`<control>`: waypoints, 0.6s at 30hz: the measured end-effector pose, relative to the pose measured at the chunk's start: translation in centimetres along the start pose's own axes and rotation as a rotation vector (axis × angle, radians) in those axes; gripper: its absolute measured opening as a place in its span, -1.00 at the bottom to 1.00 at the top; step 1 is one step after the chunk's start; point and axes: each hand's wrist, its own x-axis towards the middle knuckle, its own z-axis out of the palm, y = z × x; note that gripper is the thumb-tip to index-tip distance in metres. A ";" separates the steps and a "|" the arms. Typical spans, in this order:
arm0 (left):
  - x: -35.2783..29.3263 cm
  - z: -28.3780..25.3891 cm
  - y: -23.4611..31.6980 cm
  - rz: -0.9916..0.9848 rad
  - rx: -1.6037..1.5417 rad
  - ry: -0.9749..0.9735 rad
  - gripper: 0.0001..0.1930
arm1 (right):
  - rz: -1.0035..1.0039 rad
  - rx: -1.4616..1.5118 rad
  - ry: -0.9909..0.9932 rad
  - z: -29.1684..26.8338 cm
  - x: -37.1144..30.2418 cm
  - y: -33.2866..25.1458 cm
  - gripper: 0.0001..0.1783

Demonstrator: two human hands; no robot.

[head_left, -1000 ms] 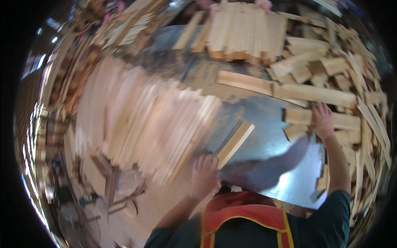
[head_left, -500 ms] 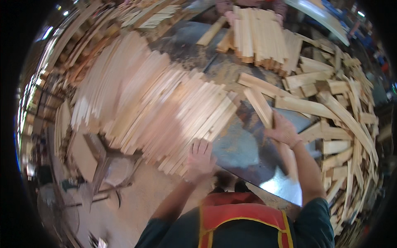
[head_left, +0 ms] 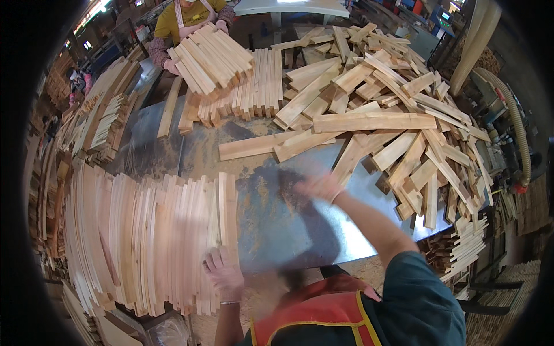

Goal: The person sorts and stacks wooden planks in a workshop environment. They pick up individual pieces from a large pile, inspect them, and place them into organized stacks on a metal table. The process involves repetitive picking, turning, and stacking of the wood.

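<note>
A long row of narrow wooden boards lies side by side on the left part of the metal table. My left hand rests on the near ends of the boards at the row's right end, fingers laid over them. The last board there lies slightly apart at its far end. My right hand, smeared by motion, is over the metal table top, near the end of a board that sticks out of a loose pile. Whether its fingers are closed cannot be made out.
Across the table a person in a yellow shirt holds a bundle of boards above another row. Sawdust lies on the metal table. Stacked strips stand at the right, below a ribbed hose.
My view has turned to the right. The board that my right hand gripped is no longer in it, and that hand is near the loose pile. The other person's bundle is now lifted.
</note>
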 end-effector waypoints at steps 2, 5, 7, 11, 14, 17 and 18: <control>1.1 -3.9 0.9 -0.077 -0.052 -0.095 -0.26 | 0.100 -0.344 0.031 -5.4 3.4 6.1 -0.19; 3.0 -5.7 2.6 -0.121 -0.018 -0.226 -0.22 | 0.223 -0.734 -0.056 -9.8 6.6 16.7 -0.18; 2.4 -4.9 2.9 -0.154 0.053 -0.201 -0.21 | 0.258 -0.802 -0.072 -12.7 7.6 17.6 0.00; 2.3 -4.5 6.6 -0.062 0.035 -0.029 -0.09 | 0.238 -0.734 -0.497 -14.1 8.8 15.7 -0.07; 3.0 -9.0 14.8 0.090 -0.165 -0.011 0.04 | -0.257 -0.440 -0.749 -11.3 4.4 6.9 -0.14; 6.8 -12.4 21.4 0.101 -0.385 -0.376 0.06 | -0.492 -0.317 -0.391 -6.9 4.9 9.1 -0.21; 6.9 -11.8 21.9 0.117 -0.380 -0.376 0.06 | -0.459 -0.317 -0.290 -6.6 7.1 9.7 -0.23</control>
